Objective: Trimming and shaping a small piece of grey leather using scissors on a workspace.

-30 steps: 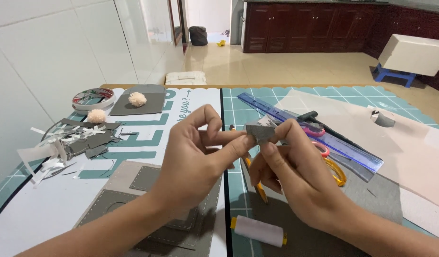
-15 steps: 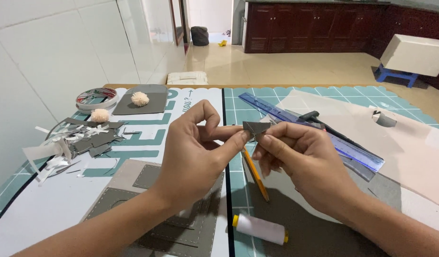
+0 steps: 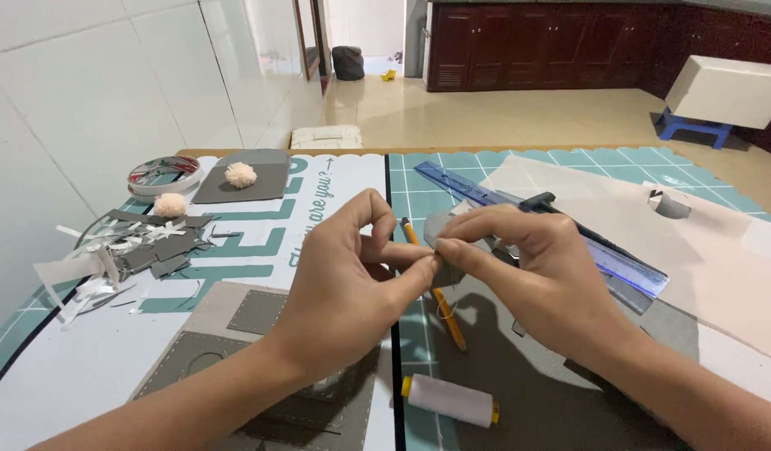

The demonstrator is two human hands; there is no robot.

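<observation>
A table (image 3: 235, 152) carries a green cutting mat (image 3: 569, 163) and a white printed sheet (image 3: 335, 179), with large grey felt pieces (image 3: 527, 392) spread across the near side and a pale pink sheet (image 3: 720, 267) on the right. A blue ruler (image 3: 486, 194) lies slanted on the mat, with a black knife (image 3: 540, 201) resting on it.

Above the middle of the table, the left hand (image 3: 344, 288) and the right hand (image 3: 527, 267) meet, fingertips almost touching. Together they pinch a small grey felt piece (image 3: 442, 230), held in the air just above the mat; both hands are closed on it with thumb and forefinger.

A yellow pencil (image 3: 444, 309) lies on the mat beneath the hands. A white thread spool (image 3: 450, 399) lies on its side near the bottom edge. To the left sit a pile of grey and white scraps (image 3: 126, 250), a round tape roll (image 3: 162, 174), and two cream pompoms (image 3: 240, 174), one on a grey square.
</observation>
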